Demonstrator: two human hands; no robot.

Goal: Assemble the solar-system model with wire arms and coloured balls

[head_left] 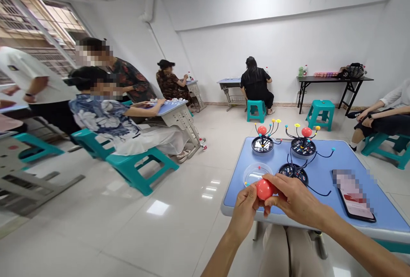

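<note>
The left hand [245,213] and right hand [296,198] are both closed around a red ball [265,189], held above the near edge of the blue surface [320,161]. Just beyond lies a clear round dish [257,174], then black-wired models [303,140]. A loosened grip could drop the ball; its wires could snag a careless hand.

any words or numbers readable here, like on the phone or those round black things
No text can be read.
Phone: screen pixelated, unreadable.
Round black base: small printed marks, too small to read.
Bottle on the far table: too small to read.
</note>
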